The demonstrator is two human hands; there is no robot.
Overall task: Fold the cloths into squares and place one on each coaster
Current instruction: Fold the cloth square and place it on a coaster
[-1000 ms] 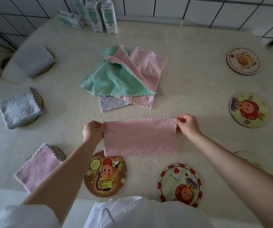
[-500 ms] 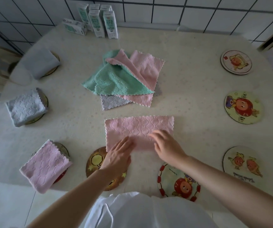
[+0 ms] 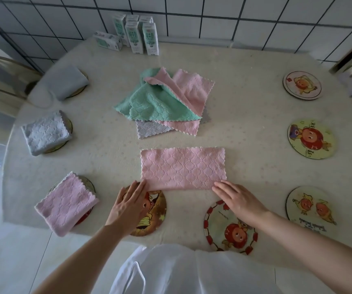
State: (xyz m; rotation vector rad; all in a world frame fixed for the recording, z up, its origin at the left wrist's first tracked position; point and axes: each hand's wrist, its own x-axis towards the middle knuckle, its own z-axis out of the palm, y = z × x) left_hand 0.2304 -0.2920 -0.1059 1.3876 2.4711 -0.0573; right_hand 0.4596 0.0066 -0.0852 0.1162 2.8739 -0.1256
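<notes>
In the head view, a pink waffle-textured cloth folded into a long rectangle lay flat on the cream table and served as the landmark. The left hand rested open, fingers flat, touching the cloth's near-left corner and gripping nothing; it lay over a brown cartoon coaster just nearer than the cloth. The right hand was likewise open and flat at the near-right corner, holding nothing, above a red-rimmed round coaster.

Left of the rectangle, three coasters already carried folded squares: a pink folded cloth nearest, a grey textured folded cloth farther back, and a smooth grey folded cloth farthest. Beyond the rectangle sat a loose pile of green, pink and grey unfolded cloths. Right of it, three bare cartoon coasters waited.

By this showing, three placements were done; the rectangle probably needed one more fold, and five coasters stood uncovered.
</notes>
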